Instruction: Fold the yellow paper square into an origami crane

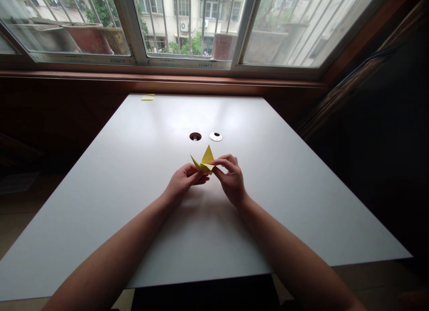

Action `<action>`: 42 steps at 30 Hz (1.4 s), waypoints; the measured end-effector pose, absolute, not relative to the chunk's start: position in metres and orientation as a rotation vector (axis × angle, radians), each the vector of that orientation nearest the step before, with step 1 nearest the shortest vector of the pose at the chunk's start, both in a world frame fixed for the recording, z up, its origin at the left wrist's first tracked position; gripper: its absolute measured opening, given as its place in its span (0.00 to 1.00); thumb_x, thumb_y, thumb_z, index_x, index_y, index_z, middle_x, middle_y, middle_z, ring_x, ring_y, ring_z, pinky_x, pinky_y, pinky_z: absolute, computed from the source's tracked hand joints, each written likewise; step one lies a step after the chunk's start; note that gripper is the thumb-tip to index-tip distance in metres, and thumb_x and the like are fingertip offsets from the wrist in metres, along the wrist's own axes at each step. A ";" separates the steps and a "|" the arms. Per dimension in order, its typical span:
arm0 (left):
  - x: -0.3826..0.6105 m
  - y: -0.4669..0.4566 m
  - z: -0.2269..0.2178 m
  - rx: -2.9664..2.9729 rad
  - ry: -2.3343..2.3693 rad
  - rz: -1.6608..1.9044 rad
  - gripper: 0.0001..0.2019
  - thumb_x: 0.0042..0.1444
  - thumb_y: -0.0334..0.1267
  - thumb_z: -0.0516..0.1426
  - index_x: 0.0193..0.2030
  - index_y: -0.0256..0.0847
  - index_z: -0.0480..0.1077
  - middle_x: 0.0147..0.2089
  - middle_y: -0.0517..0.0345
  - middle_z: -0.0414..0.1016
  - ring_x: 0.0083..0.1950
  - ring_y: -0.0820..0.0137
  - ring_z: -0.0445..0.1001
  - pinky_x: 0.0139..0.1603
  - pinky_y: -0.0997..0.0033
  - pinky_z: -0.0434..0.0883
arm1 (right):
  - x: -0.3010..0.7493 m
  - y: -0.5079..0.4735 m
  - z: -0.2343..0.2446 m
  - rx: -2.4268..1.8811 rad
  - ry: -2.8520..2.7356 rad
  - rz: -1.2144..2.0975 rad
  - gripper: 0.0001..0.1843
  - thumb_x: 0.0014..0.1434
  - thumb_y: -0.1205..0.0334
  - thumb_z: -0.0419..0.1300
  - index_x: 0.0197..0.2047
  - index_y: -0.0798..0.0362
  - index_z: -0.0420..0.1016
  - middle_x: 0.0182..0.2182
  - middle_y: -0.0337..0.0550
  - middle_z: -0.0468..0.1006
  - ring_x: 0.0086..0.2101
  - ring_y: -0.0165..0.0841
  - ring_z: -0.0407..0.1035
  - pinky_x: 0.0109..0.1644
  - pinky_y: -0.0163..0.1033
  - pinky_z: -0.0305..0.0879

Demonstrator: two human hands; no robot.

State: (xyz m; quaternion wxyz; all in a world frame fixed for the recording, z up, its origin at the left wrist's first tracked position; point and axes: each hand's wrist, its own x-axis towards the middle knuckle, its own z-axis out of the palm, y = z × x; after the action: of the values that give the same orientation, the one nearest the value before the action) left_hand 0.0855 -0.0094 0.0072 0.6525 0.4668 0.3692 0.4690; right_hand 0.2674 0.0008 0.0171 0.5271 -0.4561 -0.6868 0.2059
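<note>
A piece of folded yellow paper (208, 155) is held up above the middle of the white table, with two pointed flaps sticking upward. My left hand (185, 178) pinches its lower left side between thumb and fingers. On the other side, my right hand (231, 174) grips the right edge with thumb and index finger. Part of the paper's underside is hidden behind my left fingers.
The white table (110, 186) spreads out under both arms. Beyond the paper are a round hole (195, 136) and a round metal cover (216, 136). Yellow paper slips (148, 97) lie at the far left edge. A barred window (191, 25) stands behind.
</note>
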 end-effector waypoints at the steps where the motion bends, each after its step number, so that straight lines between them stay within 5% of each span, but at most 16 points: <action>1: 0.086 -0.010 0.007 1.062 0.849 1.085 0.22 0.54 0.51 0.66 0.45 0.35 0.72 0.46 0.44 0.80 0.47 0.58 0.81 0.56 0.53 0.74 | 0.268 0.001 0.017 -1.081 -1.657 0.513 0.04 0.62 0.58 0.65 0.40 0.42 0.81 0.37 0.42 0.74 0.43 0.40 0.67 0.50 0.48 0.67; 15: 0.089 -0.010 0.004 0.996 0.840 1.113 0.19 0.54 0.48 0.67 0.42 0.33 0.75 0.42 0.47 0.81 0.48 0.59 0.80 0.60 0.52 0.72 | 0.266 0.004 0.014 -0.969 -1.575 0.782 0.08 0.60 0.53 0.66 0.38 0.48 0.81 0.35 0.40 0.72 0.34 0.32 0.69 0.39 0.40 0.69; 27: 0.089 -0.010 0.003 0.955 0.828 1.142 0.19 0.58 0.51 0.63 0.45 0.35 0.71 0.42 0.48 0.80 0.42 0.60 0.82 0.51 0.54 0.78 | 0.266 0.004 0.010 -0.892 -1.573 0.771 0.04 0.61 0.59 0.65 0.40 0.46 0.82 0.36 0.41 0.71 0.36 0.33 0.70 0.37 0.39 0.70; 42: 0.091 -0.012 0.005 1.021 0.881 1.255 0.19 0.60 0.51 0.61 0.42 0.39 0.61 0.36 0.57 0.77 0.34 0.63 0.82 0.39 0.57 0.81 | 0.266 0.001 0.015 -0.799 -1.787 0.553 0.14 0.62 0.67 0.63 0.47 0.41 0.83 0.36 0.42 0.69 0.36 0.32 0.69 0.37 0.39 0.71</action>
State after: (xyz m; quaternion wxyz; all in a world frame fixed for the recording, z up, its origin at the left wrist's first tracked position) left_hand 0.0907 -0.0119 0.0051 0.6051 0.4414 0.3808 0.5423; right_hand 0.2656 0.0010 0.0154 0.5259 -0.3340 -0.7472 0.2313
